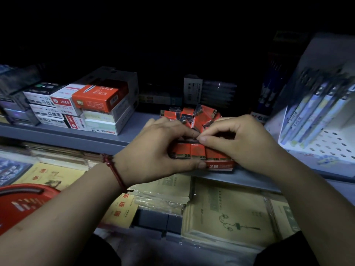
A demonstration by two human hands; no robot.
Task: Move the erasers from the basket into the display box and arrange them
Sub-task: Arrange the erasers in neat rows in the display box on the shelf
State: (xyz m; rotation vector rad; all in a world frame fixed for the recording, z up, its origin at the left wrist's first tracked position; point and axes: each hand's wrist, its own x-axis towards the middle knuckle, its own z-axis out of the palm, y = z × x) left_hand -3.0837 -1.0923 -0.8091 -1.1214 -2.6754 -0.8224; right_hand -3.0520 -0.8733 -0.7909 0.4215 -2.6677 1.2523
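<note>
A red display box marked 2B stands at the front edge of the grey shelf. A row of red 2B erasers stands upright in its front. Behind them, several more red erasers lie in a loose heap. My left hand grips the box's left end, thumb along the front, index finger over the row. My right hand curls over the right part of the box, its fingertips pinching at the erasers beside the left index finger. The red basket sits at the lower left.
Stacked stationery boxes fill the shelf to the left. A white perforated rack with pens stands to the right. Exercise books lie on the level below. The back of the shelf is dark.
</note>
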